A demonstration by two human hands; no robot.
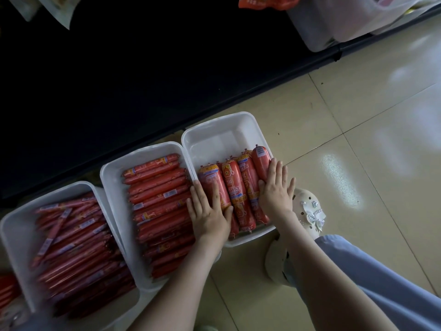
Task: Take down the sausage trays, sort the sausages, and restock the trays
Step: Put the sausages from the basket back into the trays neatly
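Note:
Three white trays stand side by side on the tiled floor. The right tray [214,137] holds a row of several thick red sausages [236,187] in its near half. My left hand [207,211] lies flat on the leftmost thick sausage, fingers straight. My right hand [276,187] lies flat on the rightmost ones, fingers spread. The middle tray [112,177] is packed with medium red sausages [157,199]. The left tray [14,225] is full of thin red sausages [76,247].
A dark shelf base [143,80] runs along behind the trays. My feet in white clogs [307,211] stand right of the right tray. White bags [346,22] sit on the shelf at top right. More red packs [7,290] lie at the far left edge.

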